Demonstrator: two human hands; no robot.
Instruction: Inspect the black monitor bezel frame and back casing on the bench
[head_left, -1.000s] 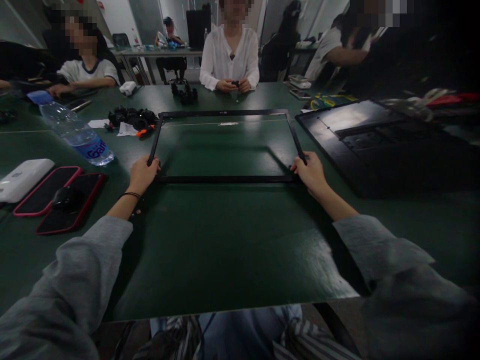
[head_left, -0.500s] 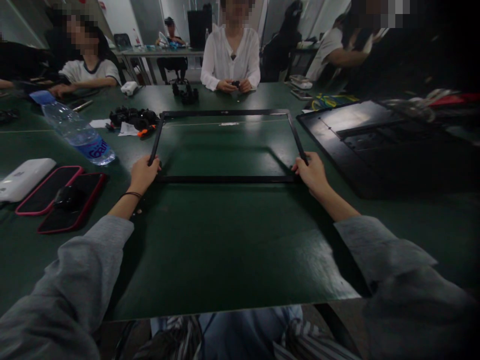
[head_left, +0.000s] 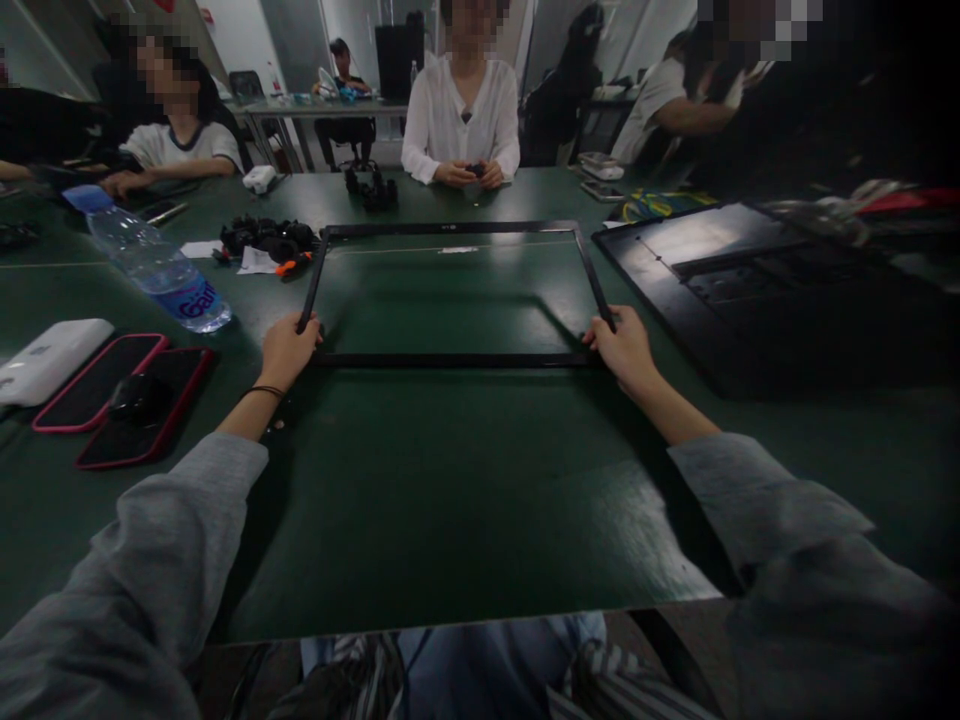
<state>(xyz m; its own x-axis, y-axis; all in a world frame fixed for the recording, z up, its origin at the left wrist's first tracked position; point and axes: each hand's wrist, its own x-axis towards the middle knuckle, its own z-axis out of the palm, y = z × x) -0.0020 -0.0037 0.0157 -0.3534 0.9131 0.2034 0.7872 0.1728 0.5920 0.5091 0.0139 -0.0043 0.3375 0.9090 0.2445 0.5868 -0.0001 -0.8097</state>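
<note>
Between my hands is a thin black rectangular screen bezel [head_left: 450, 360], tilted with its far edge raised and its middle open. My left hand [head_left: 289, 350] is closed on its left side near the lower corner. Likewise, my right hand [head_left: 622, 345] grips the right side near the opposite lower corner. Through the opening shows the green tabletop [head_left: 450, 480], where the frame casts a shadow. To the right of my right hand lies a large dark panel [head_left: 720, 290] with its ribbed inner face up.
Left of me stand a tilted-looking water bottle [head_left: 157, 265], two phones [head_left: 154, 415] with a black mouse-like object on top, and a white device [head_left: 56, 360]. Black gear [head_left: 266, 238] lies beyond. Across the table sits a person in white [head_left: 461, 120] with both hands together.
</note>
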